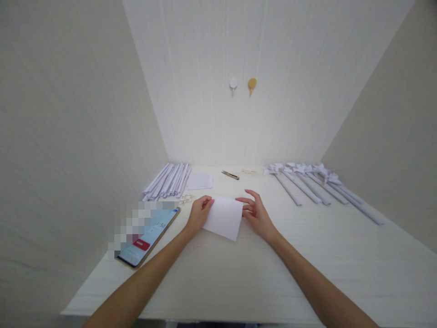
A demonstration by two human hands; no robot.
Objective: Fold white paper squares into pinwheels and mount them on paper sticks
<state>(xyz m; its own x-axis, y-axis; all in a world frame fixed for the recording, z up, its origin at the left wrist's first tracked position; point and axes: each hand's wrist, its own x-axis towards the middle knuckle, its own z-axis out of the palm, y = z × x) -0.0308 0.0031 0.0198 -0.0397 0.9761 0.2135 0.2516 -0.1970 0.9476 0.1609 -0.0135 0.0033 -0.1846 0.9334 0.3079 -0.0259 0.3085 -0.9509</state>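
A square sheet of white paper [223,218] is held tilted just above the table, between my two hands. My left hand [200,212] pinches its upper left corner, thumb on top. At the right edge is my right hand [255,213], its fingers spread and the index finger raised; some fingertips touch or nearly touch the paper's edge, and those behind it are hidden. Beyond the sheet, a flat stack of white paper [200,180] lies by a bundle of rolled paper sticks [170,180].
On the left a phone [150,237] lies with its screen lit. Thread snips [230,175] rest at the back, near small pale loops [249,172]; more loops [186,198] lie beside the sticks. Several paper sticks with folded tops [307,180] are at right. Walls enclose three sides.
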